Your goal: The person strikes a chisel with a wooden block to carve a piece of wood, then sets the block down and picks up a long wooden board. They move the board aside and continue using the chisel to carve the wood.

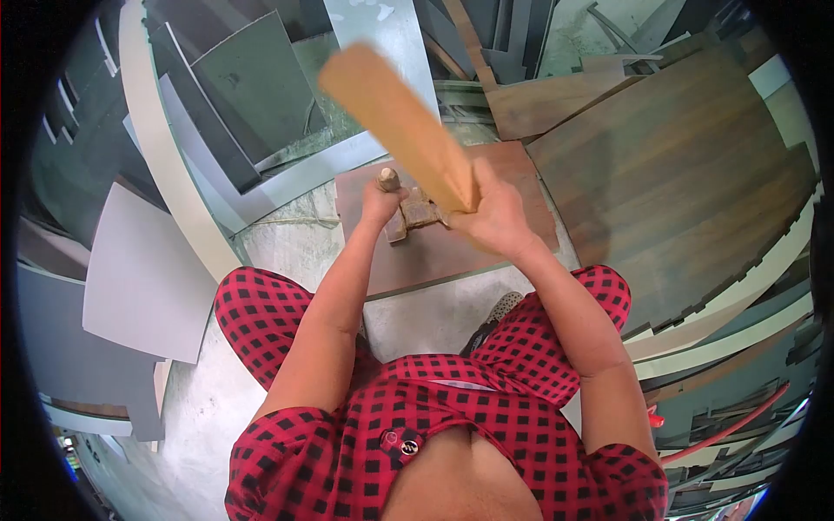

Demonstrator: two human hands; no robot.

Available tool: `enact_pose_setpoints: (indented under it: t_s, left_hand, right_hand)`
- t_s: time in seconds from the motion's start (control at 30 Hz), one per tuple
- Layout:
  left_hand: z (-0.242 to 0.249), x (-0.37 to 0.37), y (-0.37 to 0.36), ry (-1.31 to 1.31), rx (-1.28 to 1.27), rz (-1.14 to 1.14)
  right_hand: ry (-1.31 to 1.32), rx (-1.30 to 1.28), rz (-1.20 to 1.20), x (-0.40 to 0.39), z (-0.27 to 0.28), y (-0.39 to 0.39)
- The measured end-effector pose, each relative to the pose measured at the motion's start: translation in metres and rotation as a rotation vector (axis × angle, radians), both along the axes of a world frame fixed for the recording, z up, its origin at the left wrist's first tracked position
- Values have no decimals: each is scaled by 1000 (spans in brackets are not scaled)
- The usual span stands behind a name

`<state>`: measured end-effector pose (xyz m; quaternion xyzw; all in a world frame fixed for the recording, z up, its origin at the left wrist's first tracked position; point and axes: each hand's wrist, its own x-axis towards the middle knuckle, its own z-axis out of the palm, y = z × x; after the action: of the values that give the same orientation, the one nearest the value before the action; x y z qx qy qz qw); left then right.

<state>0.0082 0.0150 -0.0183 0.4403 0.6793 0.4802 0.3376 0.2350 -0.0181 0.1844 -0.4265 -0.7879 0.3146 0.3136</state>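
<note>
My right hand (493, 213) is closed around the lower end of a thick, light-brown wooden bat (391, 117). The bat slants up to the left, its far end blurred. My left hand (380, 206) makes a fist on the short handle of a tool (422, 209) with a worn, rusty brown head; the pale round end of the handle sticks up above my fingers. That tool is low over a reddish-brown board (473, 252) on the floor between my knees, and the bat and right hand overlap its right side.
A large wood-grain panel (669, 182) lies to the right. A white curved sheet (148, 269) and a long cream strip (156, 139) stand at the left. Grey panels (261, 87) and offcuts fill the back, and a red cable (730, 425) runs at lower right.
</note>
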Motion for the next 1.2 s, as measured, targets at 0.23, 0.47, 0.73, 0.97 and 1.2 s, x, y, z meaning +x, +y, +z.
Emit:
enact_pose_setpoints:
  t_s: [0.23, 0.47, 0.73, 0.97, 1.2]
  left_hand:
    - [8, 3, -6, 24, 99, 48]
    - [-8, -3, 1, -20, 36, 17]
    - [5, 3, -8, -95, 136, 19]
    - [9, -4, -10, -97, -52, 50]
    - [13, -2, -8, -84, -73, 56]
  right_hand:
    - [-488, -44, 29, 5, -15, 11]
    - [-318, -11, -55, -1, -4, -4]
    - [-142, -410, 56, 10, -36, 18]
    - [782, -688, 170, 36, 21, 32]
    - [893, -663, 33, 52, 16, 46]
